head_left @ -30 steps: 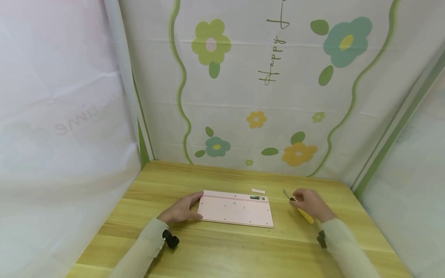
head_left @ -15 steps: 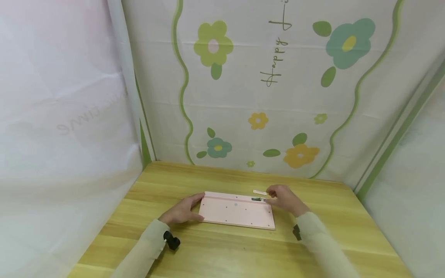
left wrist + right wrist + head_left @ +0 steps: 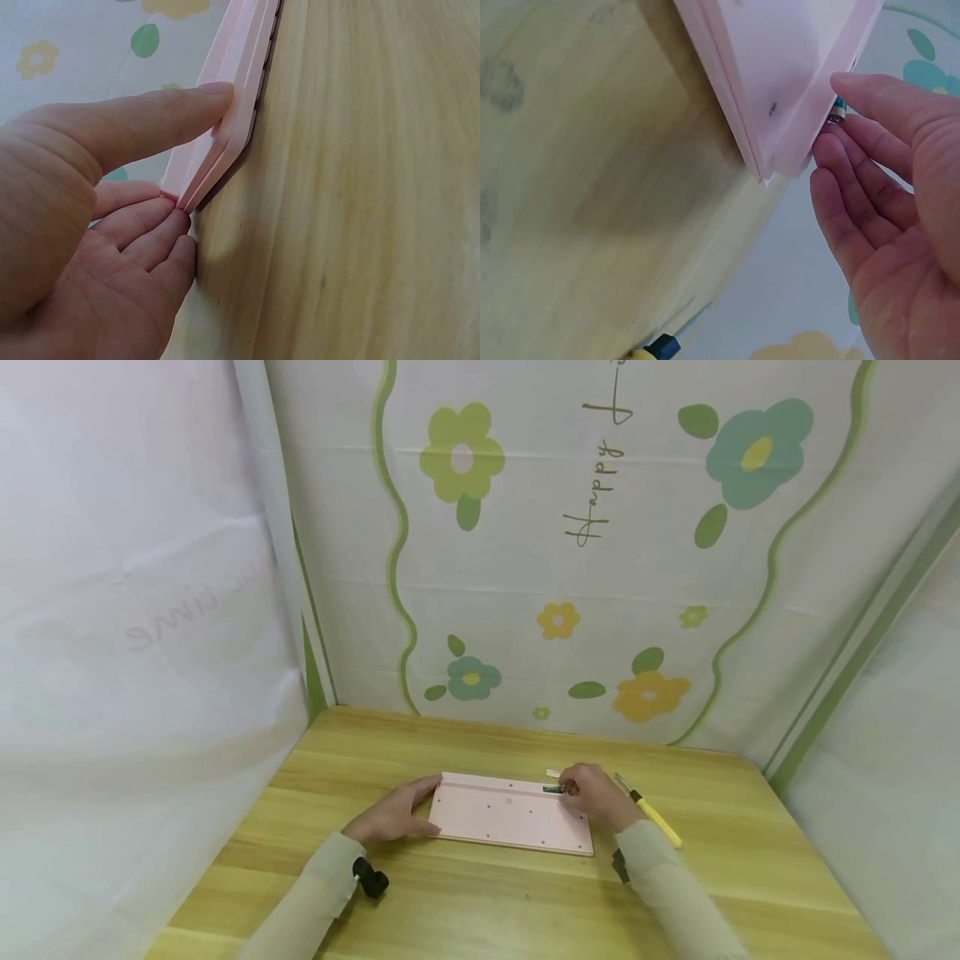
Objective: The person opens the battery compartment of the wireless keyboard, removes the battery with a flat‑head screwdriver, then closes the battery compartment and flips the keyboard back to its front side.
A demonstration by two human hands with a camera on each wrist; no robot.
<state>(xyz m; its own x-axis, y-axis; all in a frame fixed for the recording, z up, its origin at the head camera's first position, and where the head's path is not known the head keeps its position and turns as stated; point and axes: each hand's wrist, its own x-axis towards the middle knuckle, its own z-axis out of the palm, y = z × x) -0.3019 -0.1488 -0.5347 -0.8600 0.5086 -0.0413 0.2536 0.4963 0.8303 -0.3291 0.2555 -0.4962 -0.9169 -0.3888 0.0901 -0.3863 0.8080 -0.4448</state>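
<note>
A pink keyboard (image 3: 487, 818) lies face down on the wooden table, its screw-dotted back upward. My left hand (image 3: 393, 812) holds its left end, thumb on the near edge and fingers at the far corner. In the left wrist view, the thumb (image 3: 180, 112) presses along the pink edge. At the battery compartment on the far right, my right hand (image 3: 596, 795) pinches a green battery (image 3: 838, 112) between thumb and index finger. The battery's metal end shows in the right wrist view; the other fingers curl beside the keyboard. The compartment's right part is hidden by the hand.
A small pale pink battery cover (image 3: 552, 772) lies just behind the keyboard, partly behind the right hand. To the right, a screwdriver (image 3: 656, 820) with a yellow handle rests on the table (image 3: 450, 902). A flower-printed curtain (image 3: 510, 568) rises at the back.
My right hand has left the screwdriver on the table, moved left to the keyboard's battery compartment and taken hold of the battery there. My left hand stays at the keyboard's left end.
</note>
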